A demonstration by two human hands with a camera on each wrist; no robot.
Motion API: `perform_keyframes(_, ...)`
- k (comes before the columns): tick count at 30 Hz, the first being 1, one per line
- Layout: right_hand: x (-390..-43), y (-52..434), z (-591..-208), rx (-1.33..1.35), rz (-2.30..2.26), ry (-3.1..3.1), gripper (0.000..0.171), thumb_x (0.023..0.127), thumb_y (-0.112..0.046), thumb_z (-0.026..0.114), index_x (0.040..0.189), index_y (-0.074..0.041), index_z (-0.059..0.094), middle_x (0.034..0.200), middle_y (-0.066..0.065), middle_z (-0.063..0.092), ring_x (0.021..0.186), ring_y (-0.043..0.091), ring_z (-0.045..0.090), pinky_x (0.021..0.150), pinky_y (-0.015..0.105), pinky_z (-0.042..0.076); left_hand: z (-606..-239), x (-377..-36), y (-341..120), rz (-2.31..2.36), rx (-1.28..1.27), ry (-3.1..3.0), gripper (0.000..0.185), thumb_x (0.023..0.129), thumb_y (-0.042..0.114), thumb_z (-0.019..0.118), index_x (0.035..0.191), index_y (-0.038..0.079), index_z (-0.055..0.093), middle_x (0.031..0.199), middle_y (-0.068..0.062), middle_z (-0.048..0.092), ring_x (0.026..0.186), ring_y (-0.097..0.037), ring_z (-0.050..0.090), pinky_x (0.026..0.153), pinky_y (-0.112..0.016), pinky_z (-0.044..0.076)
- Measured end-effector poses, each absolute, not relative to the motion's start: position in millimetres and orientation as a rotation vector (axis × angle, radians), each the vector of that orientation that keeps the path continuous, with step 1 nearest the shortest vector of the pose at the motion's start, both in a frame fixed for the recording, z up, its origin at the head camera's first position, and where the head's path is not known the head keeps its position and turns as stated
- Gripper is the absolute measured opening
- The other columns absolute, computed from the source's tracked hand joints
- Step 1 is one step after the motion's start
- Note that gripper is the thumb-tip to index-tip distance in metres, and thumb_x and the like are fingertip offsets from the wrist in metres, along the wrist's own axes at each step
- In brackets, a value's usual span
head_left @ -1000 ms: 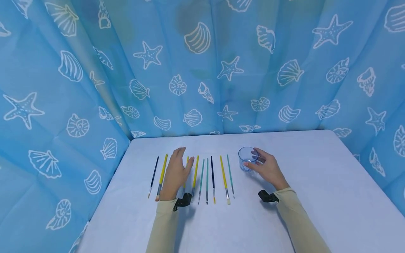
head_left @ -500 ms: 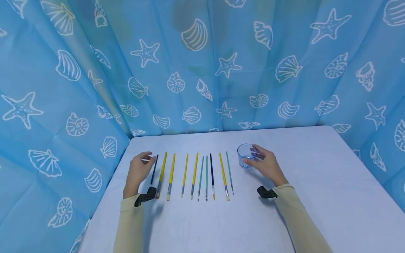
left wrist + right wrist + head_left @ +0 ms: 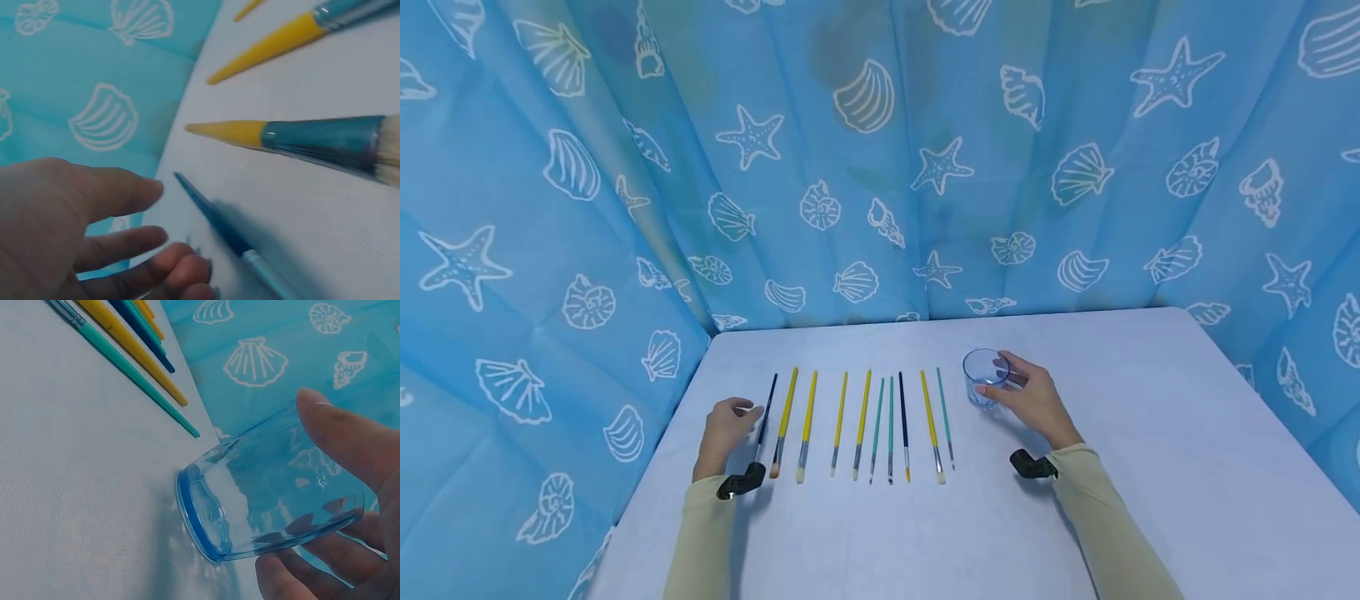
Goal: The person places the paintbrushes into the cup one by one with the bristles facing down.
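My left hand (image 3: pixel 727 429) hovers at the left end of a row of paintbrushes, beside a slim dark paintbrush (image 3: pixel 765 417). In the left wrist view its thumb and fingers are spread apart, short of the dark brush's handle (image 3: pixel 215 215), and nothing is between them. A clear blue-tinted drinking glass (image 3: pixel 976 377) stands to the right of the row. My right hand (image 3: pixel 1037 408) holds it, thumb on the near side and fingers round the other. The right wrist view shows the glass (image 3: pixel 250 487) with nothing visible inside.
Several brushes lie side by side, bristles toward me: yellow ones such as a thick yellow brush (image 3: pixel 786 412), teal ones like a thin teal brush (image 3: pixel 945 412), and a navy brush (image 3: pixel 903 408). A seashell-patterned curtain (image 3: pixel 880 167) hangs behind the white table (image 3: pixel 962 542).
My left hand has moved left from above the yellow brushes to beside the dark brush at the row's end. My right hand and the glass have stayed in place.
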State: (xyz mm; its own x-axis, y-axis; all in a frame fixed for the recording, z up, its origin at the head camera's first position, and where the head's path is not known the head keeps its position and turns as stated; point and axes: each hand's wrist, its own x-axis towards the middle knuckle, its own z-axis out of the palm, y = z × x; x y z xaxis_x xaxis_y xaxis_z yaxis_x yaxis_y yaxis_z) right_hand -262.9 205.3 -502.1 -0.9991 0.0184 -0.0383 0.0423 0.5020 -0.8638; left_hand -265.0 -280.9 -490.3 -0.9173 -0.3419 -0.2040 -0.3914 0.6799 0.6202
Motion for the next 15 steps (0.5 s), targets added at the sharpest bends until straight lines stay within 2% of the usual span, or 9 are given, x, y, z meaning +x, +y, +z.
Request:
perform_keyframes(3,-263,206,-503,0.064,-1.547,2.708,0.098,0.086,-0.052,0.080,0.162,-0.012,0.033,0.161,0.018,0.045,0.147,0.044,0.045,0.115,0.057,0.044,-494,-265,-276,0.976,-0.645,2.808,0.044,0.101,0.026,0.062,0.133,-0.004,0.059,0.125,-0.027,0.064,0.104,-0.036,0.064,0.088,-0.047,0.055)
perform_keyframes(9,-262,206,-504,0.076,-1.552,2.696,0.096,0.087,-0.049,0.081,0.162,-0.012,0.033,0.162,0.018,0.044,0.148,0.044,0.045,0.116,0.057,0.044,-492,-262,-264,0.848,-0.631,2.829,0.032,0.098,0.016,0.065,0.122,-0.003,0.061,0.113,-0.023,0.066,0.094,-0.032,0.062,0.081,-0.043,0.055)
perform_keyframes(15,-262,205,-502,0.070,-1.556,2.698,0.095,0.088,-0.048,0.080,0.162,-0.013,0.033,0.161,0.017,0.045,0.148,0.043,0.045,0.116,0.056,0.044,-481,-260,-258,0.701,-0.577,2.831,0.029,0.095,0.010,0.067,0.118,-0.006,0.062,0.106,-0.023,0.066,0.091,-0.033,0.063,0.085,-0.046,0.057)
